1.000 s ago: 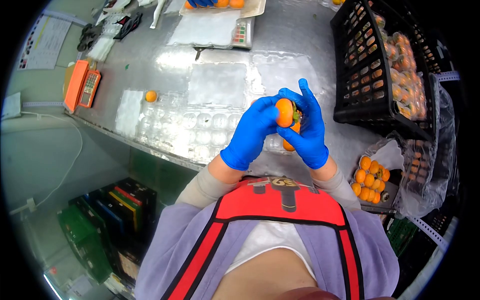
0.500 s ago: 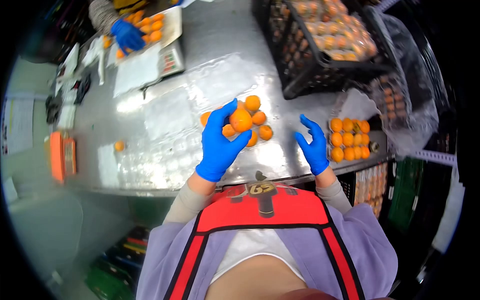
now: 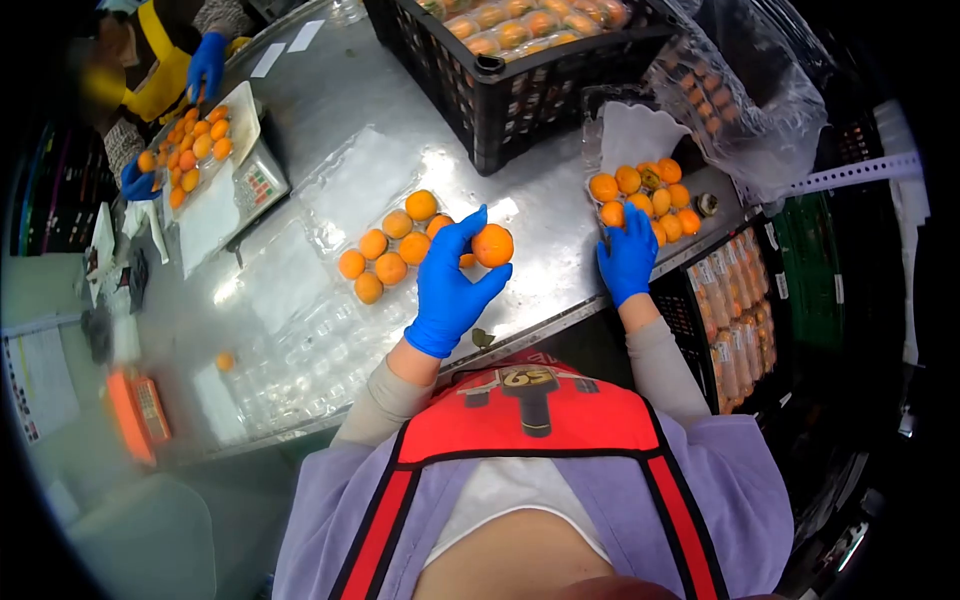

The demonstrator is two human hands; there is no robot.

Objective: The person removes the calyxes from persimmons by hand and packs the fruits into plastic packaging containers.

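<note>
One orange fruit [image 3: 492,245] sits grasped in the left hand [image 3: 447,290]; the right hand [image 3: 628,262] meets the fruit cluster [image 3: 662,204] — hold unclear — apparently picking, which next calls for a gentle pinch.

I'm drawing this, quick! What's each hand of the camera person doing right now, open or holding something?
Left hand: closed around one orange fruit.
Right hand: at the edge of the grouped fruits; can't tell whether it grips one.

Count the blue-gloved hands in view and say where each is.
4. The left hand holds an orange fruit; the right hand is at the clustered fruit on the right. A co-worker's upper hand and lower hand are beside the upper-left fruit.
</note>
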